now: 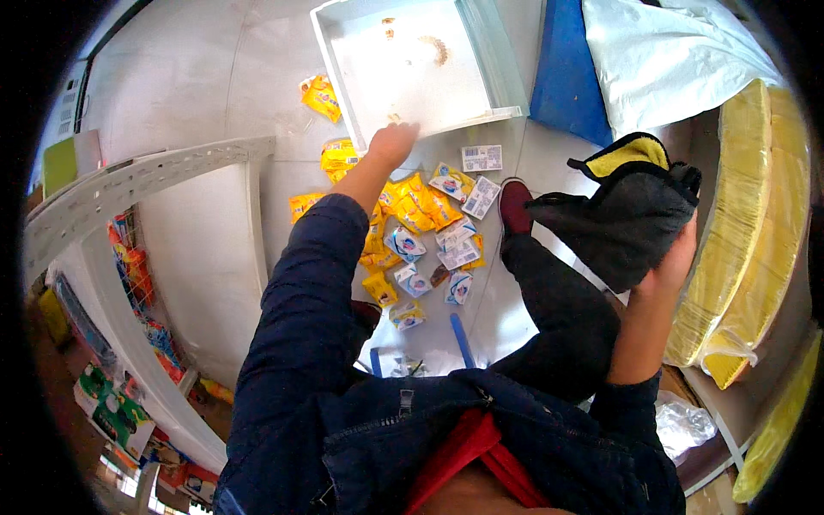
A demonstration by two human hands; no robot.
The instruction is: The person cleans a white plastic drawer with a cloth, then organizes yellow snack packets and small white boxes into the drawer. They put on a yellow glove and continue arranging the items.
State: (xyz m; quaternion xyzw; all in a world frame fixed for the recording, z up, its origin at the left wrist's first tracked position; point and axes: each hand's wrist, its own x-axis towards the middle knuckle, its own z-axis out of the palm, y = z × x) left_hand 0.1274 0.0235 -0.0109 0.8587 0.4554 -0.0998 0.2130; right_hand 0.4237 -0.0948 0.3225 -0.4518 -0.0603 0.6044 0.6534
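Observation:
My left hand (pixel 392 145) is at the near edge of a white plastic drawer or bin (pixel 425 77), its fingers curled at the rim; brown stains mark the bottom of the bin. My right hand (pixel 673 257) grips a black cloth with a yellow inner side (pixel 599 219), lifted above my right leg. Between my feet lie yellow packets (pixel 412 203) and white-and-blue soap boxes (pixel 405 244), scattered on the pale tiled floor. One more yellow packet (pixel 320 98) lies left of the bin.
A white perforated metal shelf frame (pixel 154 174) stands at the left, with colourful packages behind it. At the right are yellow plastic-wrapped packs (pixel 740 225), a blue panel (pixel 570 77) and a pale plastic sheet (pixel 669 58). A crumpled clear bag (pixel 682 425) lies lower right.

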